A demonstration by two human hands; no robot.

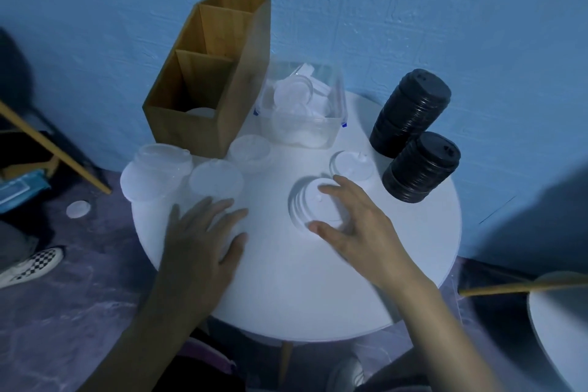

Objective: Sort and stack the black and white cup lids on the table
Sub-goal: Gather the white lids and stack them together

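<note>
Nearest, the left hand is laid flat by the table front-left edge; the right hand is spread, unclosed, over the centre white lids. Stacking whites is judged underway; a closing pinch is needed.

one cam only, head-worn, wide-angle, looking fwd and steeply down onto the table. close in: tabletop fills mid frame, left hand and right hand reach in from the near edge. wall closes the far side, floor shows left and right.
</note>
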